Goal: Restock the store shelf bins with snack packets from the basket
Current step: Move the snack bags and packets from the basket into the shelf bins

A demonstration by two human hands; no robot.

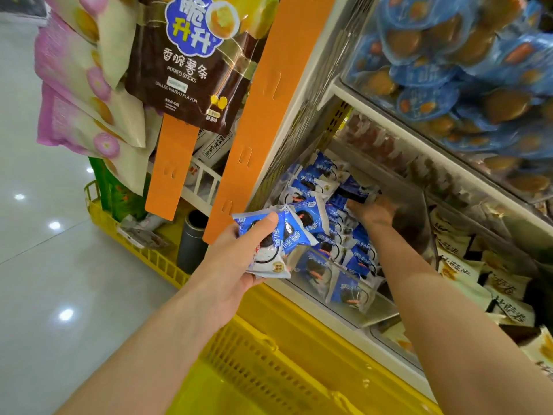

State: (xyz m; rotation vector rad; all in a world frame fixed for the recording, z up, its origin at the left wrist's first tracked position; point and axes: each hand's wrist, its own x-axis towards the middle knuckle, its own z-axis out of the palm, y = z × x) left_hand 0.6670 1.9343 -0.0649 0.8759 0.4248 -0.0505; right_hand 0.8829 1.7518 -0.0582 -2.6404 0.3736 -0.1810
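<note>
The blue-and-white snack packets (pixel 266 244) I am clamping in my left hand (pixel 236 265) are sitting at centre frame, thumb pressed on top, fingers curled beneath, just outside the clear bin (pixel 374 313). The bin's opening is lying up and right of that bunch. My right hand (pixel 374 211) is already reaching deep inside, right of centre, fingers closing on 1 dark packet (pixel 356 194) at the back. The left is carrying the stock, so I judge it feeds next. The yellow basket (pixel 269 369) is waiting below.
</note>
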